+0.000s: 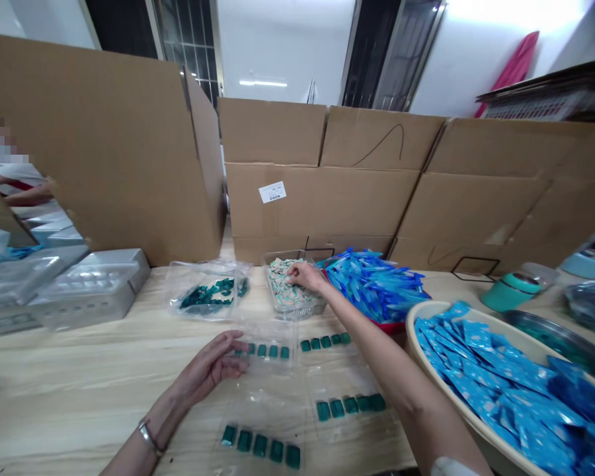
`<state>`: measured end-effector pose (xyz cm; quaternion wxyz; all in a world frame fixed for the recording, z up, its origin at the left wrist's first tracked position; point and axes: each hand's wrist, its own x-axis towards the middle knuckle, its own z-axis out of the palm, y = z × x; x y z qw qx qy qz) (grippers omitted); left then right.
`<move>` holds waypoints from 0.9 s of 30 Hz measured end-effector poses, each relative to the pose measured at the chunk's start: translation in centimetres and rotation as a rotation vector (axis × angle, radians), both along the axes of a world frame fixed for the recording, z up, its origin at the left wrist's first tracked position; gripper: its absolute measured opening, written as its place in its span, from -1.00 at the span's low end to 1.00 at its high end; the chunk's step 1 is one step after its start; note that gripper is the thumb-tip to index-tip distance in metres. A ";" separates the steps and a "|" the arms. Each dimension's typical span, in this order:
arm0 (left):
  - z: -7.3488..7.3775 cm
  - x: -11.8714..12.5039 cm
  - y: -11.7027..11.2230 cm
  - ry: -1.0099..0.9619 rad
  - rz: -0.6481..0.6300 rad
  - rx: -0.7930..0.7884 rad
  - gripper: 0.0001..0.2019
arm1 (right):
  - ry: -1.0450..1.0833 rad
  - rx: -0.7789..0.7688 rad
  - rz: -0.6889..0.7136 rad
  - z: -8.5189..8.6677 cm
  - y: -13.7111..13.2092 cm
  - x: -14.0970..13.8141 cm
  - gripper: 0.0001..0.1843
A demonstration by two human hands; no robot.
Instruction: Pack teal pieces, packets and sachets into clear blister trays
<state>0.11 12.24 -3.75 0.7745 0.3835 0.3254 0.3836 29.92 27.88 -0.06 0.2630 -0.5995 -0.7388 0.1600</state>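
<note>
My right hand [306, 275] reaches into a clear plastic container [297, 311] of small pale green and white pieces [279, 277]. Its fingertips are drawn together among them; what they pinch is too small to make out. Beside the left end of a clear plastic tray [268, 363], my left hand [223, 360] has its fingers apart, the tips at or over the edge. Dark green square pieces [262, 350] sit in a row in that tray. Similar rows of green pieces lie in clear trays to its right [326, 342], nearer me [260, 445] and at the near right [350, 405].
A clear bag [205, 291] holds more green pieces. Blue slim packets [371, 284] fill a red container behind my right forearm. At right stands a cream basin [411, 330] of blue sachets. Cardboard walls [322, 198] border the back; clear plastic boxes [84, 291] stand left.
</note>
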 end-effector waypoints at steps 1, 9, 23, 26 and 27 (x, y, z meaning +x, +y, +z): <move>0.0 0.0 0.1 -0.005 0.008 -0.006 -0.70 | 0.040 -0.012 -0.010 0.2 0.1 0.4 -0.82; 0.0 0.4 0.2 -0.023 -0.002 -0.025 -0.71 | 0.268 -0.129 -0.031 0.8 0.4 0.7 -0.84; -0.1 0.4 0.5 -0.038 -0.007 -0.049 -0.71 | 0.156 -0.158 -0.052 -0.2 2.5 -2.7 -0.90; -0.2 0.3 0.5 -0.061 -0.007 -0.051 -0.68 | 0.133 -0.141 -0.070 -0.4 2.5 -2.7 -0.91; -0.3 0.3 0.5 -0.067 -0.008 -0.053 -0.67 | 0.135 -0.141 -0.075 -0.3 2.6 -2.6 -0.91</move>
